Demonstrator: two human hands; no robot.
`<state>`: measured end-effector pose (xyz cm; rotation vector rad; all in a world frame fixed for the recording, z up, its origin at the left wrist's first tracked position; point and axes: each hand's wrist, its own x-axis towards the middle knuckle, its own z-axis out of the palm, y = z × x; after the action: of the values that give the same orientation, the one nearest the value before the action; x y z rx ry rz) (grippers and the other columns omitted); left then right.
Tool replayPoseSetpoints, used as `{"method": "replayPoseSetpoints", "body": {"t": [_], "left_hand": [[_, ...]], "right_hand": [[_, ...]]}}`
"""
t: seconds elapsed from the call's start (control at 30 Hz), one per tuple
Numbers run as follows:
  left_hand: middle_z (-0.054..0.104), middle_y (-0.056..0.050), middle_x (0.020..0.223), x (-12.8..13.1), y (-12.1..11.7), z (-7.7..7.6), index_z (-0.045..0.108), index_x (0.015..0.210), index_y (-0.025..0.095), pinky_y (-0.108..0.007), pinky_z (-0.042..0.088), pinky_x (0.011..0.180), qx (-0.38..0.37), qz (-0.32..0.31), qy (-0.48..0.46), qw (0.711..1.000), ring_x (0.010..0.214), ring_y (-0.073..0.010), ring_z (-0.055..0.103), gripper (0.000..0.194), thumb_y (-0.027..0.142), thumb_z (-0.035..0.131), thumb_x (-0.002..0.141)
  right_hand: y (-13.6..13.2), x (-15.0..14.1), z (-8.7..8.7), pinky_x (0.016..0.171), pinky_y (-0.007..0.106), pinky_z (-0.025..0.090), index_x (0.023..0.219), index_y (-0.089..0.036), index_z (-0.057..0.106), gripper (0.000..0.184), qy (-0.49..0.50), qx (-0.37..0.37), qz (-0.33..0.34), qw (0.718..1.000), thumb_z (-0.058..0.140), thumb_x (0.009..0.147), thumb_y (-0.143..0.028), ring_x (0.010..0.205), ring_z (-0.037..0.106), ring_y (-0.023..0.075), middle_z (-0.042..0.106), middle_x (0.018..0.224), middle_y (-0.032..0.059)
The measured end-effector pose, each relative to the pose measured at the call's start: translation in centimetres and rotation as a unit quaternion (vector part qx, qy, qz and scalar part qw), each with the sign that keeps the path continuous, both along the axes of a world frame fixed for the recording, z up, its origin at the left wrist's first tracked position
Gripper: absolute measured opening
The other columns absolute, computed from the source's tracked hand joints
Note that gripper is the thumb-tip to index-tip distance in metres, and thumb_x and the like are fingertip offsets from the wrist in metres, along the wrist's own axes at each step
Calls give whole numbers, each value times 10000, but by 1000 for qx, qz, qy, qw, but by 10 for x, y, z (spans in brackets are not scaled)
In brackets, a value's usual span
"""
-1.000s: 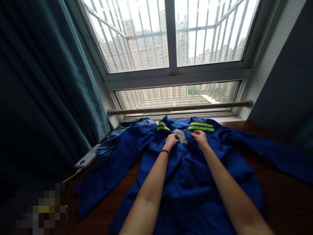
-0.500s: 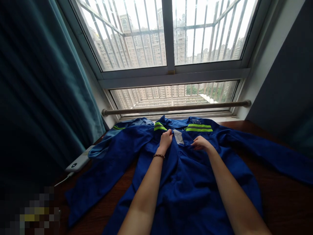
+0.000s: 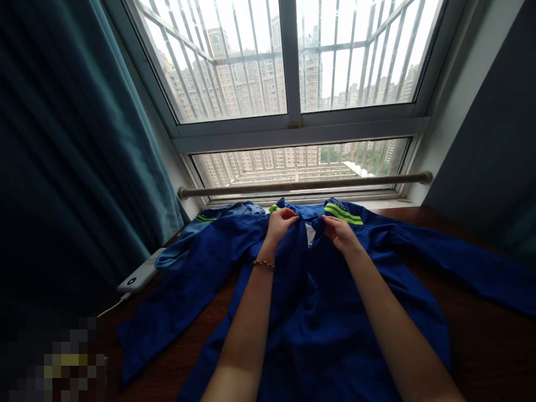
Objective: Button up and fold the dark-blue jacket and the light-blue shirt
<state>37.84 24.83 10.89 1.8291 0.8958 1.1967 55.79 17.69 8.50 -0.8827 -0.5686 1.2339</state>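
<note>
Blue jacket (image 3: 335, 312) lay spread on a dark wooden surface (image 3: 481, 346), with its collar toward the window (image 3: 293, 120) and its two sleeves reaching out to both sides. Its lower part went out of view below the forearms. The left hand (image 3: 281, 226) pinched one front edge of the jacket near the collar, thumb and fingers pressed together on the cloth. A beaded bracelet (image 3: 263, 264) was around this wrist. The right hand (image 3: 338, 231) pinched the opposite front edge, also near the collar, and a narrow gap was between the two hands. In this gap a white label (image 3: 310, 234) was partly visible. Just beyond the right hand was a yellow-green striped band (image 3: 343, 214) on the jacket. At the left, a lighter blue garment (image 3: 180, 248) lay beside the sleeve, and near it was a white device (image 3: 140, 275) with a cable (image 3: 109, 308). A metal rail (image 3: 310, 184) ran across the window, behind the collar.
</note>
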Motion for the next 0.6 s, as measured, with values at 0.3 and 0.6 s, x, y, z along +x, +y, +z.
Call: {"method": "replayPoseSetpoints", "body": {"t": [0.3, 0.6], "left_hand": [[601, -17, 516, 18, -15, 2, 603, 650, 100, -231, 472, 495, -140, -21, 19, 990, 494, -138, 594, 97, 171, 666, 637], [644, -52, 567, 16, -25, 4, 568, 711, 89, -263, 510, 566, -274, -97, 10, 957, 581, -178, 646, 102, 135, 654, 681]], "right_hand": [[-1, -19, 1, 413, 188, 363, 688, -136, 605, 255, -173, 3, -37, 984, 732, 494, -240, 469, 522, 89, 620, 604, -4], [2, -31, -6, 487, 210, 416, 692, -149, 657, 196, -264, -7, -80, 961, 678, 500, -186, 570, 570, 141, 638, 607, 15]]}}
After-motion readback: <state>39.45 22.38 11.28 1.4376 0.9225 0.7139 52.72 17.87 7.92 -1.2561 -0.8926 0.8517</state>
